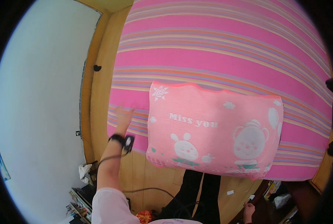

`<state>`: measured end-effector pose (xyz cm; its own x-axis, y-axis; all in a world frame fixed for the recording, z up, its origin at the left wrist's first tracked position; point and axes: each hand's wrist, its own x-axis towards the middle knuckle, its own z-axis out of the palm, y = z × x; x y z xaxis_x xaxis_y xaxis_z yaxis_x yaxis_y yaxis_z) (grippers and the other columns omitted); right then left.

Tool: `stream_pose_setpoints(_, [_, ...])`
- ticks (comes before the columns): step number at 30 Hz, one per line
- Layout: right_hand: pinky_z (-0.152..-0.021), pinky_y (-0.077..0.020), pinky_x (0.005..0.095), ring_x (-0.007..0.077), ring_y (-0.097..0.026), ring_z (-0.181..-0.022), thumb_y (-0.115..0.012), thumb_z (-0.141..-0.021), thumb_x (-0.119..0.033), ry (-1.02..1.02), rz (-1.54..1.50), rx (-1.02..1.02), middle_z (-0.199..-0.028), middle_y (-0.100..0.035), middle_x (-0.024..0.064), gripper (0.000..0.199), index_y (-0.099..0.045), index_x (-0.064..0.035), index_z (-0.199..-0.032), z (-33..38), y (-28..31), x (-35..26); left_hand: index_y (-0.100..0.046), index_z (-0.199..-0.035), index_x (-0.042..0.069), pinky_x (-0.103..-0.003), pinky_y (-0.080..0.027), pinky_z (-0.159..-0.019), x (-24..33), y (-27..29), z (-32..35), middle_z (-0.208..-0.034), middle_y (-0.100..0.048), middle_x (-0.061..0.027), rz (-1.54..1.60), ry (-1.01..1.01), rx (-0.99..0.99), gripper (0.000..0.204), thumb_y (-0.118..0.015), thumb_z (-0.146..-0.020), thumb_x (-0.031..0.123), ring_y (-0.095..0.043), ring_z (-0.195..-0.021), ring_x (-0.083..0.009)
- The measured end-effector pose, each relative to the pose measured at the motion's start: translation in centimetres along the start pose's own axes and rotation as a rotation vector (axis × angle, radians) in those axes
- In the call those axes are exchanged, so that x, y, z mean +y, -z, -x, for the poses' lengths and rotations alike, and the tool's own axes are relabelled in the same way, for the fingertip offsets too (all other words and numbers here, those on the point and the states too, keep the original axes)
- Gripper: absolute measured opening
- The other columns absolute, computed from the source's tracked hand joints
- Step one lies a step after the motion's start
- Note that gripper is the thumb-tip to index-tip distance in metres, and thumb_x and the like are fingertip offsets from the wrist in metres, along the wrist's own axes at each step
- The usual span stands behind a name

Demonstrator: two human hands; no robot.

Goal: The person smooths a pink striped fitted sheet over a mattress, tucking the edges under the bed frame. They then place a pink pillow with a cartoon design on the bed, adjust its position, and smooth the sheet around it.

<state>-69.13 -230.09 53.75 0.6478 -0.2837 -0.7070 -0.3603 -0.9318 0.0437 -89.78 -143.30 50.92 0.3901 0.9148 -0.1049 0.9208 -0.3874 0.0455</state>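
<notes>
Pink rectangular fabric pillow (215, 140) with white raised pictures lies flat on the near part of a bed covered by a magenta sheet with bands of orange, cream and purple stripes (218, 58). Its long lower side runs along the bed's near edge, just beyond which the person's legs in black trousers (210, 194) show. On the pillow's face are a white spiral sun (160, 92) at the upper left, a line of white lettering across the middle, a white rabbit (186, 150) below it, and a larger white bear (249, 141) toward the right, with small clouds and green patches about them. The left hand (124, 116) is beside the pillow's left side, apart from it, over the striped sheet; its fingers are blurred but look spread, with nothing visible between them, and whether they touch the sheet cannot be told. A black strap with a small black box (128, 143) sits on that wrist, and a dark cable runs from it. The right hand (249, 211) is low in the view, well apart from the pillow, near a small white scrap (252, 197); whether its fingers are closed on anything cannot be told. Pale wooden floor (136, 177) shows beside the bed, with a white wall (43, 97) farther left.
</notes>
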Motion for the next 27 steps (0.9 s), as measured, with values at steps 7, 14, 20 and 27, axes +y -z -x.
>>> stream_pose_setpoints(7, [-0.064, -0.0501, 0.0366, 0.0208, -0.063, -0.063, -0.076, -0.084, -0.017, -0.018, -0.044, -0.011, -0.068, -0.067, 0.0129, 0.022, -0.071, 0.0047, -0.082, 3.3, -2.1, -1.8, -0.073, -0.101, 0.003, -0.047, -0.051, -0.094, 20.1, -6.6, -12.4, -0.107, -0.07, -0.0214, 0.383, -0.223, -0.16, 0.049, -0.088, -0.068, 0.035, -0.064, -0.108, -0.0366])
stream_pose_setpoints(14, [-0.066, -0.0516, 0.0361, 0.0214, -0.067, -0.069, -0.077, -0.084, -0.018, 0.003, -0.048, -0.067, -0.072, -0.07, 0.0145, 0.025, -0.071, 0.0062, -0.084, 5.3, -2.8, -4.1, -0.075, -0.082, 0.002, -0.034, -0.054, -0.07, 20.9, -6.7, -12.0, -0.076, -0.072, -0.0122, 0.707, -0.027, -0.313, 0.026, -0.081, -0.079, 0.026, -0.068, -0.072, -0.0191])
stream_pose_setpoints(20, [-0.069, -0.0523, 0.0407, 0.0297, -0.068, -0.074, -0.076, -0.085, -0.021, 0.05, 0.01, -0.101, -0.078, -0.071, 0.0185, 0.028, -0.071, 0.0064, -0.086, 4.6, -4.1, -5.3, -0.071, -0.104, -0.003, -0.033, -0.049, -0.086, 1.6, -1.0, -5.3, -0.099, -0.072, -0.0091, 0.961, 0.049, -0.04, 0.038, -0.076, -0.089, 0.032, -0.063, -0.093, -0.0154])
stream_pose_setpoints(27, [-0.076, -0.0522, 0.0433, 0.0348, -0.069, -0.087, -0.073, -0.088, -0.03, 0.05, 0.027, -0.197, -0.091, -0.072, 0.0227, 0.036, -0.07, 0.0059, -0.094, 3.3, -5.9, -7.0, -0.059, -0.138, 0.009, -0.044, -0.047, -0.104, -29.5, 11.7, 20.9, -0.138, -0.061, -0.0179, -0.954, 0.134, -1.105, 0.054, -0.063, -0.092, 0.037, -0.058, -0.127, -0.0353])
